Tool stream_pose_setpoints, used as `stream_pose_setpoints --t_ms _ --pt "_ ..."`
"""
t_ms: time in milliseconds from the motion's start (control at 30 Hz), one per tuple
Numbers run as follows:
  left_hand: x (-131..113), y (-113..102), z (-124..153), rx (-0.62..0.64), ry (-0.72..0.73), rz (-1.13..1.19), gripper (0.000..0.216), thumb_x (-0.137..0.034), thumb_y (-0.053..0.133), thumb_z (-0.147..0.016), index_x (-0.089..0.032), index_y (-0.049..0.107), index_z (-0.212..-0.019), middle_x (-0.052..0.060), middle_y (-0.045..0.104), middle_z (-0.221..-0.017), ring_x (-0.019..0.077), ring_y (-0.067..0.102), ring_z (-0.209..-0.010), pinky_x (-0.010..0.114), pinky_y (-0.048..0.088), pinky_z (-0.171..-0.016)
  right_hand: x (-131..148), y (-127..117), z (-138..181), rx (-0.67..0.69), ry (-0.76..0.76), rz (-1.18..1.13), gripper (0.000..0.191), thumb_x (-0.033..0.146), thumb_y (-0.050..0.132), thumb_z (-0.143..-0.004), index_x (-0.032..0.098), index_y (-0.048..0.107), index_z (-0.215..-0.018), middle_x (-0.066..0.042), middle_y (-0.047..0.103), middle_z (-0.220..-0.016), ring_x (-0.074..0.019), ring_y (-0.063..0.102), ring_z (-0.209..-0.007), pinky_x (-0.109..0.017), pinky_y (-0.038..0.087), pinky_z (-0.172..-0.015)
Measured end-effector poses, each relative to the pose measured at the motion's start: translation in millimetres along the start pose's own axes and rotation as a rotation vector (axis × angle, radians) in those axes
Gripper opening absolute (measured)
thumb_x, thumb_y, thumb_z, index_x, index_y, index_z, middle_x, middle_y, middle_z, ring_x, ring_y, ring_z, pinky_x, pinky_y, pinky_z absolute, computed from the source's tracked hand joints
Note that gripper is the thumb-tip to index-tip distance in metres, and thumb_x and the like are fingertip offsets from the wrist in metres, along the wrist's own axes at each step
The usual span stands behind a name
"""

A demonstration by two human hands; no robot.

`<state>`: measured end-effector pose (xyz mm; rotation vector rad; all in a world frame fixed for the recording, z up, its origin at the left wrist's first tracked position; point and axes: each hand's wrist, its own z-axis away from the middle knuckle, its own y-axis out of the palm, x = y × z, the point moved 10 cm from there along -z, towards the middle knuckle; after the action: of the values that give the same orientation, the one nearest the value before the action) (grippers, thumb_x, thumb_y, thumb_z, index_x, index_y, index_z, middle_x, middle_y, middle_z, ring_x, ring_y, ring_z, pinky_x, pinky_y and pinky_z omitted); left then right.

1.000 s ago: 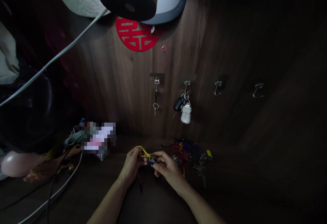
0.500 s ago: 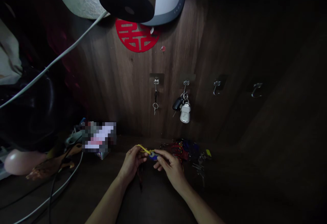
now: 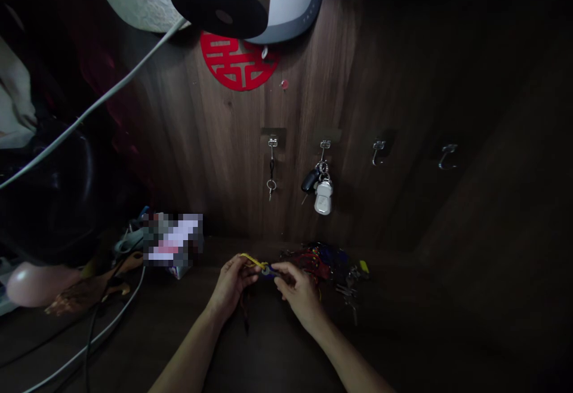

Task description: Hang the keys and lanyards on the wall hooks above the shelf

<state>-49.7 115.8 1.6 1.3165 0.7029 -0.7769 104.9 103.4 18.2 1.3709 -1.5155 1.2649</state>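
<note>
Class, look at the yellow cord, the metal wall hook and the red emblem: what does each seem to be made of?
The yellow cord seems to be dull fabric or plastic; it is too small to tell. The wall hook looks like polished steel, given its bright glints. The red emblem looks like matte felt or paper, flat with crisp cut edges.

Dim, heavy shadows, curved fisheye edges

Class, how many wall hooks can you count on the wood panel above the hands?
4. Along the wood panel from left: the first hook holds a cord with a ring, the second hook a key bunch, the third hook and fourth hook are bare. Others may hide in the dark.
</note>
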Motion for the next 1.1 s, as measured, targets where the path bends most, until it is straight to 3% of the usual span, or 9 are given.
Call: stream_pose_setpoints --t_ms 100,300,633,800,933,1100 --pt "-2.0 2.3 1.4 0.012 0.002 -0.007 0.016 -0.026 0.07 -0.068 -0.014 0.06 -0.07 0.001 0.067 -0.065 0.0135 0.067 -0.063 0.018 0.051 -0.052 1.1 -4.0 -0.1 -0.003 0.02 0.052 0.024 0.036 0.055 -0.077 0.02 0.066 -0.09 -0.001 0.063 -0.069 -0.01 0.052 -0.049 -0.02 0.041 -0.041" --pt "-5.2 5.4 2.1 0.049 0.006 0.008 0.015 -0.027 0.068 -0.069 -0.014 0.063 -0.076 0.0 0.066 -0.073 0.0107 0.063 -0.062 0.015 0.045 -0.046 0.3 -5.7 -3.7 0.0 0.101 -0.12 0.041 0.056 0.055 -0.072 0.016 0.062 -0.077 0.001 0.06 -0.057 -0.0081 0.046 -0.039 -0.02 0.038 -0.035" --pt "-7.3 6.6 -0.2 0.091 0.011 0.063 0.021 -0.029 0.072 -0.066 -0.016 0.067 -0.082 -0.002 0.064 -0.077 0.0092 0.06 -0.068 0.015 0.042 -0.053 0.4 -10.9 -3.1 -0.046 0.067 -0.094 0.041 0.058 0.055 -0.073 0.018 0.056 -0.071 0.003 0.056 -0.052 -0.0082 0.046 -0.039 -0.019 0.034 -0.035" --pt "-26.5 28.3 7.6 0.166 0.091 -0.023 0.02 -0.029 0.073 -0.068 -0.015 0.067 -0.082 -0.001 0.065 -0.076 0.0097 0.06 -0.071 0.018 0.044 -0.068 4.5 -12.3 -2.8 -0.033 -0.021 0.103 0.03 0.049 0.052 -0.079 0.019 0.059 -0.075 0.001 0.059 -0.055 -0.0117 0.052 -0.046 -0.022 0.038 -0.044" --pt "-44.9 55.5 12.4 0.226 0.151 -0.248 0.02 -0.035 0.068 -0.073 -0.016 0.064 -0.079 -0.001 0.063 -0.073 0.0105 0.058 -0.066 0.019 0.043 -0.063 14.1 -13.4 -1.3 -0.006 -0.095 0.275 0.022 0.04 0.051 -0.082 0.021 0.063 -0.078 -0.002 0.067 -0.071 -0.0165 0.06 -0.064 -0.025 0.042 -0.059" --pt "-95.2 99.5 11.5 0.279 0.418 -0.609 0.019 -0.037 0.06 -0.077 -0.018 0.06 -0.075 -0.003 0.056 -0.064 0.0102 0.051 -0.058 0.019 0.039 -0.055 16.1 -12.7 -0.5 0.032 -0.1 0.356 0.026 0.036 0.044 -0.085 0.02 0.063 -0.08 -0.003 0.066 -0.072 -0.0171 0.06 -0.066 -0.025 0.04 -0.062"
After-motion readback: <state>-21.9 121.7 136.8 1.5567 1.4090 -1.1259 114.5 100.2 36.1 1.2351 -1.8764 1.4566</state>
